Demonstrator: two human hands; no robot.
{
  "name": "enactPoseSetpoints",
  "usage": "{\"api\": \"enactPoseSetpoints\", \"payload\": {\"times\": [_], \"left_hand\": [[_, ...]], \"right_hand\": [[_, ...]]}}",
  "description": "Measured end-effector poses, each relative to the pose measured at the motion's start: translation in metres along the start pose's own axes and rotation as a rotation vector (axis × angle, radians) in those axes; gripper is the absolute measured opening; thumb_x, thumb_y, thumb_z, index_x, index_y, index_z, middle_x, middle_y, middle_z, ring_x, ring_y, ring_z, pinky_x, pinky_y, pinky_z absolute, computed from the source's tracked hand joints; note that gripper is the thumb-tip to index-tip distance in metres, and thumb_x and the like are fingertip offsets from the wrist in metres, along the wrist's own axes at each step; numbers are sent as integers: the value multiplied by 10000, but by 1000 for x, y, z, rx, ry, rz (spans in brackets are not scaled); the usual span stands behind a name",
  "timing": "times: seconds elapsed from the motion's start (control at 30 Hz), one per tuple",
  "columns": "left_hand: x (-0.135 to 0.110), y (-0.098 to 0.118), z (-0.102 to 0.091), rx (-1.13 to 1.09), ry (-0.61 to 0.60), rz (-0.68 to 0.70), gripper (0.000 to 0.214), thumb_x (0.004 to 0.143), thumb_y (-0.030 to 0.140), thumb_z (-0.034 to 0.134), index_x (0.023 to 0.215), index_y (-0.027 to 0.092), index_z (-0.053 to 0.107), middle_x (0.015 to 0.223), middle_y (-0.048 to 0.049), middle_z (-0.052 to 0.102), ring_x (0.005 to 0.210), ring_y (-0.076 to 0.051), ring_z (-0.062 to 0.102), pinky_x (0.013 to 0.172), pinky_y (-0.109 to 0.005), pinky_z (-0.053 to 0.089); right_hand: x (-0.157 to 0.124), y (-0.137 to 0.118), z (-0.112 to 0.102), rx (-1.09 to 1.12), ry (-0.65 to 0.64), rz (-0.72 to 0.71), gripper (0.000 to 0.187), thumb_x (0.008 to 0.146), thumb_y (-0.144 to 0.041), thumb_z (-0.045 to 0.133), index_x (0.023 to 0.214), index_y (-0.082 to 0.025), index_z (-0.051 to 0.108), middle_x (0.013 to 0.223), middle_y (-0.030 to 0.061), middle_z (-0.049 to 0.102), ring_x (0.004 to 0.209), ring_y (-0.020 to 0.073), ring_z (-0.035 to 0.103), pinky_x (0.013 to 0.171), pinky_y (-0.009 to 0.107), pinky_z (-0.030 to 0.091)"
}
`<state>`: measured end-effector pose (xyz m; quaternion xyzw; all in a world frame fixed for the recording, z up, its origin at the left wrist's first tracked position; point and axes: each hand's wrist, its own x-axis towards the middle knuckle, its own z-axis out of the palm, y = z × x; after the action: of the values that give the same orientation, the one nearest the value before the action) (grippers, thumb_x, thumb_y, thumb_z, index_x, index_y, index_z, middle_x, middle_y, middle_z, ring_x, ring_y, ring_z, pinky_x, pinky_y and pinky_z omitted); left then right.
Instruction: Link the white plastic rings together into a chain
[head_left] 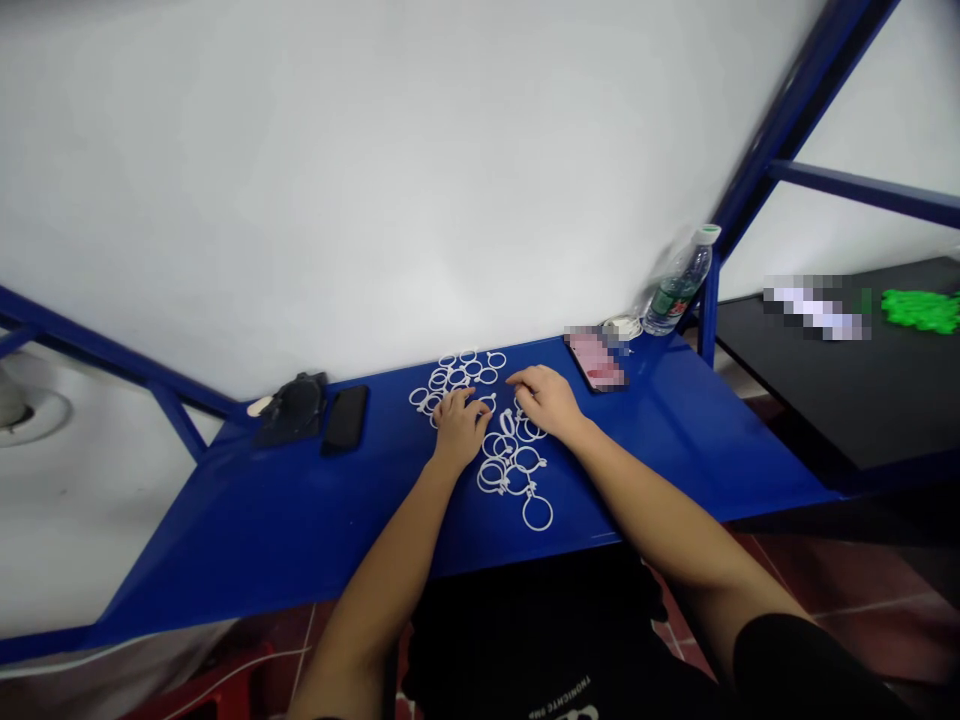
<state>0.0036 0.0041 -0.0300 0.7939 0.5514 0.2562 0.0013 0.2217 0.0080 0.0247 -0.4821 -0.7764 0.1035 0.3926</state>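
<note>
Several white curtain rings (537, 513), each with a small eyelet, lie in two loose groups on a blue table (285, 530). My left hand (457, 425) rests palm down over the near edge of the farther group, its fingers apart. One ring (487, 404) lies by its thumb and fingertips; I cannot tell whether they touch. To the right, my right hand (547, 398) hovers above the nearer group's far end, index finger stretched out to the left and thumb apart. Nothing shows in its fingers, though its underside hides part of some rings.
Left of the rings lie a black phone (346, 419) and a dark, flat item (296, 408). At the back right are a phone with a lit pink screen (596, 360), a white cable (622, 327) and a water bottle (677, 285). Blue frame bars (780, 110) rise at the right.
</note>
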Motion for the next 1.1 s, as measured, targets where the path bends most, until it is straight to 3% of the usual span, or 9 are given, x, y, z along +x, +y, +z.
{"api": "enactPoseSetpoints", "payload": {"times": [0.17, 0.3, 0.47, 0.63, 0.73, 0.83, 0.97, 1.1], "left_hand": [[0, 5, -9, -114, 204, 105, 94, 994, 266, 634, 984, 222, 716, 1355, -123, 638, 1304, -309, 574, 1124, -539, 426], [-1, 8, -12, -237, 239, 269, 128, 1026, 256, 581, 1013, 194, 692, 1376, -145, 609, 1298, -266, 597, 1096, -470, 506], [-2, 13, -12, -254, 262, 371, 103, 1004, 259, 635, 998, 198, 717, 1345, -136, 642, 1222, -250, 649, 1041, -439, 552], [1, 16, -17, -256, 252, 365, 111, 993, 241, 639, 1020, 224, 746, 1303, -109, 698, 1185, -240, 681, 1025, -434, 549], [6, 4, -25, -256, 271, 278, 115, 990, 267, 641, 1000, 228, 749, 1206, -90, 739, 1131, -232, 692, 1035, -432, 527], [12, -19, -34, -193, 274, 82, 153, 987, 307, 634, 1020, 213, 750, 1066, -83, 766, 1054, -242, 694, 1020, -425, 507], [16, -48, -42, -63, 125, -226, 191, 960, 346, 653, 1035, 212, 767, 1070, -78, 775, 1015, -268, 686, 962, -405, 496], [16, -56, -45, -28, -46, -400, 255, 978, 401, 619, 1111, 240, 765, 1007, -52, 791, 989, -256, 706, 903, -360, 490]], "right_hand": [[0, -6, 3, 3, -84, 31, 248, 1018, -280, 580, 1196, -200, 734, 996, 73, 777, 940, 240, 689, 893, 372, 510], [-2, -11, 5, 70, -160, 24, 305, 1051, -315, 555, 1304, -192, 672, 1058, 78, 776, 977, 225, 707, 864, 339, 508], [-4, -12, 6, 151, -138, -29, 229, 1035, -212, 512, 1151, -213, 709, 1036, 56, 778, 934, 200, 719, 815, 303, 506], [-5, -6, 10, 184, -33, -48, 234, 889, -117, 569, 1017, -206, 743, 895, 34, 777, 802, 192, 711, 756, 296, 516], [-5, -3, 10, 188, 41, -74, 251, 836, -109, 565, 962, -208, 758, 879, 35, 786, 797, 198, 718, 772, 310, 535], [-5, -3, 8, 187, 84, -98, 246, 818, -114, 555, 899, -215, 763, 856, 30, 789, 784, 198, 721, 776, 317, 546], [-4, -5, 5, 196, 96, -152, 251, 790, -96, 532, 813, -220, 749, 814, 26, 778, 763, 194, 717, 761, 315, 547], [-4, -3, 6, 181, 84, -190, 270, 812, -99, 515, 809, -225, 753, 796, 26, 761, 768, 197, 708, 782, 332, 550]]}}
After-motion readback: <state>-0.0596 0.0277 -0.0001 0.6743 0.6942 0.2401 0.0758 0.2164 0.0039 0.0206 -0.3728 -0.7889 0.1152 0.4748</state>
